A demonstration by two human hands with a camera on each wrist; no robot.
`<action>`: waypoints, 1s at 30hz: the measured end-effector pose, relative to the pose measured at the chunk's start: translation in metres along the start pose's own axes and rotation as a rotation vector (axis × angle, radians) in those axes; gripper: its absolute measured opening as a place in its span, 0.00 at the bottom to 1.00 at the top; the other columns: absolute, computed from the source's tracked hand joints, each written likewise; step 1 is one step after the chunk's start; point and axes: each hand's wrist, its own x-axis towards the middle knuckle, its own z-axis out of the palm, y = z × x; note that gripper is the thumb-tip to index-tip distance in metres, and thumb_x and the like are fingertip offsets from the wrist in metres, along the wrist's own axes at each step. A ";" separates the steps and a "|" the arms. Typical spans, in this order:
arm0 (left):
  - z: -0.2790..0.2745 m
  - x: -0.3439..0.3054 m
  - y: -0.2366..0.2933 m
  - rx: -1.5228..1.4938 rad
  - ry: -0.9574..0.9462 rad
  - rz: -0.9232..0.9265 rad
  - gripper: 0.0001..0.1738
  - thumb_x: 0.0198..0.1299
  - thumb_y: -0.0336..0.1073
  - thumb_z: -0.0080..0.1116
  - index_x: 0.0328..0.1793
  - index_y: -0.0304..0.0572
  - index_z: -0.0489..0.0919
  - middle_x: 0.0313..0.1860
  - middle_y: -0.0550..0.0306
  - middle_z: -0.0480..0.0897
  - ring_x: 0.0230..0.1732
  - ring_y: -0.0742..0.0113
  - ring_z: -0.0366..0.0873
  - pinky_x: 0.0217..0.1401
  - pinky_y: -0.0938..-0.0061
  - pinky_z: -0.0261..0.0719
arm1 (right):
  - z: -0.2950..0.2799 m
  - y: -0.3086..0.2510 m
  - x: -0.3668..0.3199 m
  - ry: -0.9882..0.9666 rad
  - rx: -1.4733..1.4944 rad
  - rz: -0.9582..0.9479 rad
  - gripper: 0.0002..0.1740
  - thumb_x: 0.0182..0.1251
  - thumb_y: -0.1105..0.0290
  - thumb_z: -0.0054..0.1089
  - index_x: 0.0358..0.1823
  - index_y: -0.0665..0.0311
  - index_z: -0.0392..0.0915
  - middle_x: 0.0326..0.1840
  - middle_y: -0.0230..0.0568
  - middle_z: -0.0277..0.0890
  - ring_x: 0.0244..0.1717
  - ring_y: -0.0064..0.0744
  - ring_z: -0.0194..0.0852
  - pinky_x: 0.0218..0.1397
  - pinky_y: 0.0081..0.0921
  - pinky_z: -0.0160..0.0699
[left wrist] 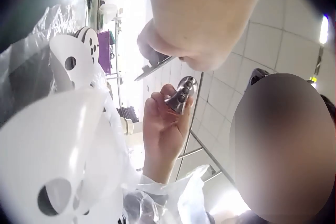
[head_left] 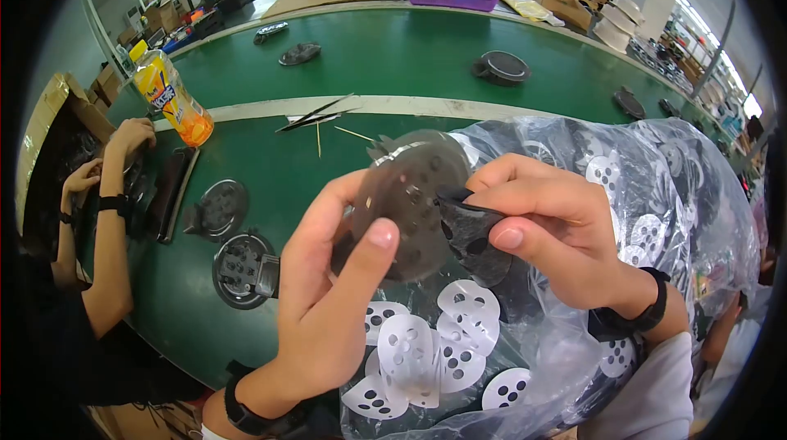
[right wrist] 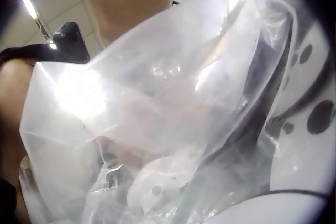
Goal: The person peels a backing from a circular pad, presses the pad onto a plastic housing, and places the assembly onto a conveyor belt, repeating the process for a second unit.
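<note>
Above the green table (head_left: 262, 161) and the clear plastic bag (head_left: 705, 227), we are seeing the left hand (head_left: 324, 317) holding a dark round disc (head_left: 414, 186) between its thumb and curled fingers. At the right side of this disc, our right hand (head_left: 566, 231) is pinching a smaller curved black piece (head_left: 475, 243) near its upper edge; its long axis is sloping down to the right and it is overlapping the disc in the head view, but whether they are touching, we cannot tell.
</note>
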 end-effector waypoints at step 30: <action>-0.001 -0.007 -0.004 0.325 -0.113 0.056 0.22 0.60 0.36 0.42 0.54 0.24 0.67 0.45 0.53 0.71 0.48 0.71 0.69 0.53 0.78 0.65 | -0.002 -0.010 0.003 -0.048 -0.659 -0.229 0.12 0.47 0.78 0.62 0.37 0.66 0.81 0.29 0.38 0.70 0.25 0.28 0.67 0.26 0.21 0.65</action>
